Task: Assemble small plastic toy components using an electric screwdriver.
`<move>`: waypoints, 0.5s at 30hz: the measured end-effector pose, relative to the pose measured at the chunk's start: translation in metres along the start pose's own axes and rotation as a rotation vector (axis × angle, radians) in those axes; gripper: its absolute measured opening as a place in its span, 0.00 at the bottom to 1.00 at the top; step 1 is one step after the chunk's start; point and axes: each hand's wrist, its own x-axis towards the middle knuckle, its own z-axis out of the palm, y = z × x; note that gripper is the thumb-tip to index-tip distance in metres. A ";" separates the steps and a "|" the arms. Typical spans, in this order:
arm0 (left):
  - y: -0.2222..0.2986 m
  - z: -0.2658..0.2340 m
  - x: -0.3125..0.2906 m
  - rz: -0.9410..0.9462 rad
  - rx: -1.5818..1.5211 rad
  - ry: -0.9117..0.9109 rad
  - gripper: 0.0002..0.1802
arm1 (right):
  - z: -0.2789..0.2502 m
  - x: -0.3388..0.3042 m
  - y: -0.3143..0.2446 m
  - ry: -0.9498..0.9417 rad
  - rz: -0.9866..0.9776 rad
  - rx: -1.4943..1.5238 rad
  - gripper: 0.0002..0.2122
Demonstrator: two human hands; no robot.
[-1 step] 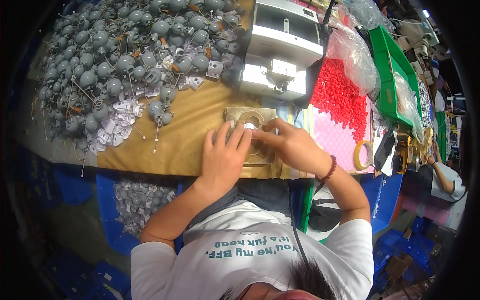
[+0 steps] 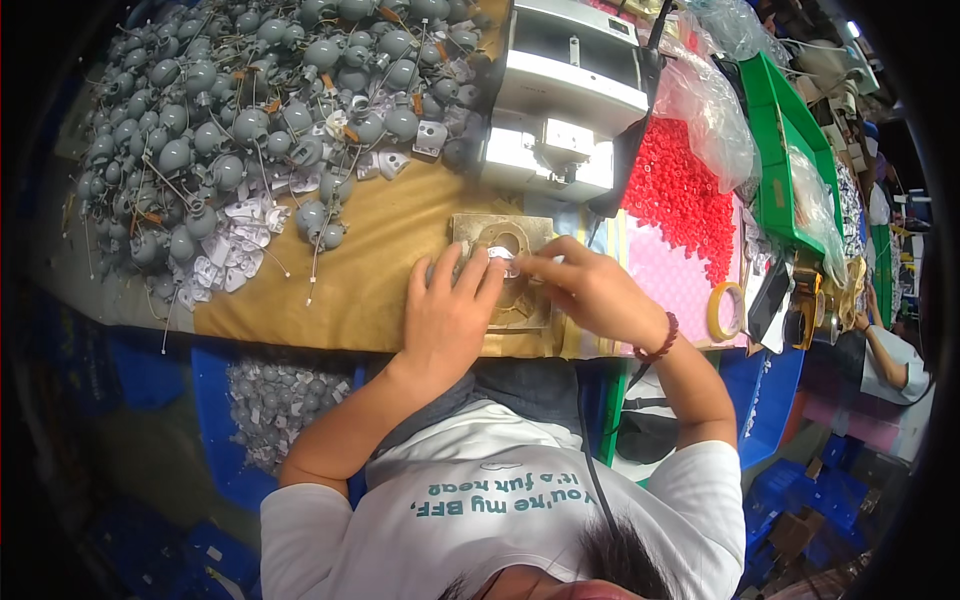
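Note:
A square, worn tan block [image 2: 468,228] with a ring-shaped recess lies on the table in front of me. A small white plastic piece [image 2: 501,257] sits over the middle of it. My left hand [image 2: 442,315] rests on the block's left side, fingers stretched out, fingertips touching the white piece. From the right, my right hand [image 2: 603,292] reaches in with thumb and forefinger pinched together beside the piece. Whatever is between those fingertips is too small to make out.
Grey round parts with wires [image 2: 250,128] and white pieces [image 2: 235,250] heap at left. Behind the block stands a white machine [image 2: 565,90]. Red small parts [image 2: 680,190], a yellow tape roll [image 2: 726,310] and a green bin [image 2: 785,150] are at right. A co-worker [image 2: 895,360] sits far right.
My right hand has drawn back slightly to the right from the white piece, uncovering more of it. My left hand stays in place.

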 end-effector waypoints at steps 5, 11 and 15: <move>-0.002 0.001 0.000 0.064 0.033 -0.019 0.26 | 0.001 -0.007 0.013 0.207 0.099 0.386 0.17; -0.005 -0.003 0.000 0.093 -0.034 -0.019 0.24 | 0.029 0.012 0.024 0.512 0.008 0.525 0.14; -0.004 -0.003 0.002 0.090 -0.043 -0.019 0.23 | 0.035 0.021 0.027 0.534 0.015 0.759 0.13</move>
